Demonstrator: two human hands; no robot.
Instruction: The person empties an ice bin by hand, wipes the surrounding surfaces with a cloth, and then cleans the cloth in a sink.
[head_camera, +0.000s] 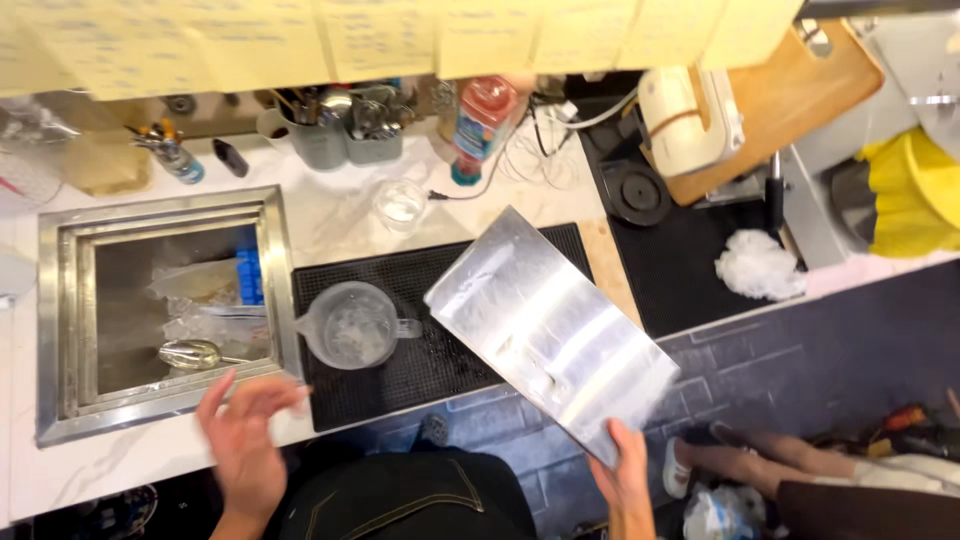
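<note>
We see left hand (245, 440) motion-blurred, fingers spread wide, holding nothing, hovering at front rim of sunken steel bin (60, 300). Bin contents hard to read: metal scoop (192, 353), clear bags, blue block. Yellow paper sheets (380, 35) cut off top of view. Clear measuring jug (352, 325) sits on black rubber mat (420, 370), between bin and lid. Right hand (628, 472) clamps lower corner of steel lid (550, 330), tilted over mat and counter edge. Right forearm cropped at bottom.

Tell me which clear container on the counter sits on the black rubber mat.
The clear measuring jug with a handle and spout sits on the mat. The small clear glass stands behind it on bare white countertop.
</note>
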